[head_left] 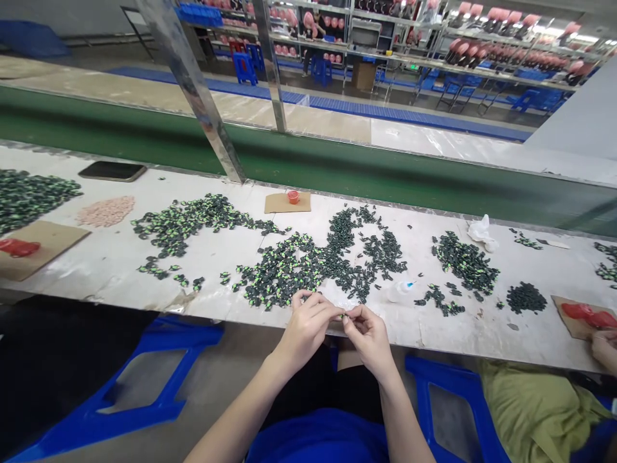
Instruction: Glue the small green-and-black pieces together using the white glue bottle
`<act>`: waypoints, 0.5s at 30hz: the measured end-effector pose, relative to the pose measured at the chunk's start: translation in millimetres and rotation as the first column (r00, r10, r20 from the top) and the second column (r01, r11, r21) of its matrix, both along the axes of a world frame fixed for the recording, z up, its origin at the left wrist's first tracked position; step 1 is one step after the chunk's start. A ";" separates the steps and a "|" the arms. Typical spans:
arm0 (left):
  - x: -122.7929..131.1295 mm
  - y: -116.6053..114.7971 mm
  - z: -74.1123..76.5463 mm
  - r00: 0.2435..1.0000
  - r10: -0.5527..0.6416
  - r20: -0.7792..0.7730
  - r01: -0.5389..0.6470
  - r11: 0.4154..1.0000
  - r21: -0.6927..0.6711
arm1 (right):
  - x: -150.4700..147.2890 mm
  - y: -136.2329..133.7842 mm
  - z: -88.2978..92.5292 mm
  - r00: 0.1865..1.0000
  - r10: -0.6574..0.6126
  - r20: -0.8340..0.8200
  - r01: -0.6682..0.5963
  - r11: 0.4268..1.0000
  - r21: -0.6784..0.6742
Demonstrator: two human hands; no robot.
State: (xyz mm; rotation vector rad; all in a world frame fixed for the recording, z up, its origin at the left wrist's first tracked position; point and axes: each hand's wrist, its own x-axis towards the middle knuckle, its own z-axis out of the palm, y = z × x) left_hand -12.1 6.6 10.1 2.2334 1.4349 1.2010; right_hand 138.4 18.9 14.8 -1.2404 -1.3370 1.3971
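My left hand point(308, 325) and my right hand point(369, 333) meet at the near edge of the white table point(110, 263). Both are pinched, fingertips together, around a tiny dark green piece point(343, 316) held between them. Just beyond my hands lies a big scatter of small dark and light green pieces point(299, 267). More of the same pieces spread to the left point(186, 222) and to the right point(465, 260). A small clear glue bottle with a blue tip point(400, 290) lies on the table right of my hands.
A cardboard square with a red cap point(289, 201) sits at the table's back edge. Pink pieces point(106, 211) and a dark tray point(112, 171) lie far left. A green conveyor belt point(366, 170) runs behind. Another person's hand point(605, 347) is at the right, near red items on cardboard point(585, 315). Blue stools stand below.
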 end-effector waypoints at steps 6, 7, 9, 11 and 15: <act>9.5 -4.3 -8.0 0.996 -0.021 0.082 0.039 0.972 -0.232 | 35.8 5.0 2.0 0.981 0.147 0.131 -0.142 0.989 -0.047; 9.3 -3.9 -8.3 0.997 -0.010 0.072 0.028 0.965 -0.260 | 46.8 5.7 3.5 0.971 0.149 0.188 -0.142 0.989 -0.050; 5.6 -0.8 -8.8 0.998 0.056 0.025 -0.048 0.963 -0.264 | 70.4 7.2 6.6 0.948 0.078 0.310 -0.073 0.997 -0.029; -2.0 4.8 -9.9 0.985 0.167 -0.028 -0.169 0.962 -0.216 | 92.6 9.2 8.5 0.909 -0.086 0.408 0.076 0.996 0.043; -18.1 18.5 -13.3 0.938 0.334 -0.093 -0.344 0.930 -0.129 | 119.2 14.9 6.6 0.701 -0.478 0.529 0.387 0.878 0.280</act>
